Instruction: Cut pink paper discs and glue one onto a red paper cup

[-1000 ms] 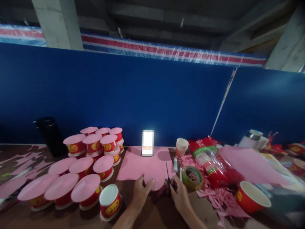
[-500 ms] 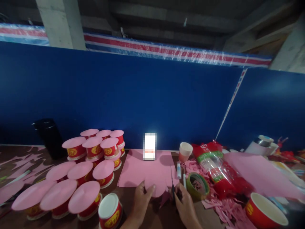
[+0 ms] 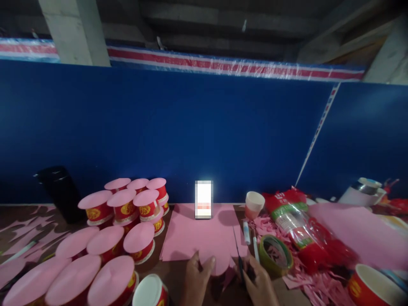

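My left hand (image 3: 196, 276) pinches the edge of a rounded piece of pink paper (image 3: 217, 260) between thumb and fingers. In my right hand (image 3: 257, 280) are dark scissors (image 3: 239, 260), their blades pointing away from me, just right of the rounded paper. How far apart the blades are cannot be made out. A pointed pink offcut (image 3: 228, 277) hangs at the lower right of the rounded piece. Beyond both hands lies a stack of pink paper sheets (image 3: 181, 231), with a lit phone (image 3: 204, 199) upright at its far edge.
On the left stand several red paper bowls (image 3: 97, 213) topped with pink discs, and an upturned bowl (image 3: 150, 291). To the right are a tape roll (image 3: 276, 255), a paper cup (image 3: 254, 204), pink scraps (image 3: 325, 289), a red plastic bag (image 3: 293, 225) and another bowl (image 3: 372, 284). A blue wall (image 3: 204, 127) stands behind.
The camera view has shifted slightly, so the table things appear lower and more spread. Both hands keep their grips on the paper and the scissors, with little visible movement.
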The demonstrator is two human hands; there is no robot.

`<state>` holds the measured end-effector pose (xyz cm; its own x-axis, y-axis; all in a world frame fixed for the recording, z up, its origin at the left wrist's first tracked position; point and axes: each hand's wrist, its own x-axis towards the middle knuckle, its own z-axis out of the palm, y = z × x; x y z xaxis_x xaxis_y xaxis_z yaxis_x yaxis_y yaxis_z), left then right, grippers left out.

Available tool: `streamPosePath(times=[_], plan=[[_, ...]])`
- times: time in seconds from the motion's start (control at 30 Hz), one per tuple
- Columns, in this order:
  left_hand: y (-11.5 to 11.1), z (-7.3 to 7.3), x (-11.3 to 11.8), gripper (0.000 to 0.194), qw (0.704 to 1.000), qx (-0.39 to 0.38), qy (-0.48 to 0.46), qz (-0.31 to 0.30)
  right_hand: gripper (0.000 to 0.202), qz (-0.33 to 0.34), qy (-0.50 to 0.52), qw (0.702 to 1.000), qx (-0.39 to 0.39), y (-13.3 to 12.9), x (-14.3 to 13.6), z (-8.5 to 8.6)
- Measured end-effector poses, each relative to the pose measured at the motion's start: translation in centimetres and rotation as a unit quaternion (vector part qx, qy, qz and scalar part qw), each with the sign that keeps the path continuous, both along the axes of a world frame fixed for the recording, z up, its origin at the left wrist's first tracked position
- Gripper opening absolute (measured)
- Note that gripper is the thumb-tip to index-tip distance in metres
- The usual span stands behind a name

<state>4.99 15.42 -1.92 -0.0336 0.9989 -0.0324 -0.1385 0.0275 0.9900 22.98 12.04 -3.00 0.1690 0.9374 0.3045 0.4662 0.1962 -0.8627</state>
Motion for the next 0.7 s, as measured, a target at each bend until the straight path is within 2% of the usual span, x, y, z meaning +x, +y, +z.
streamPosePath(times=[0.23,0.33,0.5,0.7], plan=[[0.1,-1.3,-0.1,0.040,1.000,-0.019,-0.010,0.006,0.022,-0.001,0.041,0.998,-0.048,-0.3,0.0,0.7],[-0.1,-1.1,-0.1,0.040,1.000,-0.023,-0.016,0.005,0.023,-0.001,0.041,0.998,-0.057,-0.3,0.1,0.6],[-0.4,-0.3,0.0,0.042,0.999,-0.027,-0.022,-0.008,0.025,-0.012,0.003,0.999,-0.029,-0.2,0.4,0.7],[-0.3,-0.2,-0.1,0.039,1.000,-0.012,-0.007,0.000,0.023,-0.020,-0.012,1.000,-0.009,0.0,0.1,0.5]])
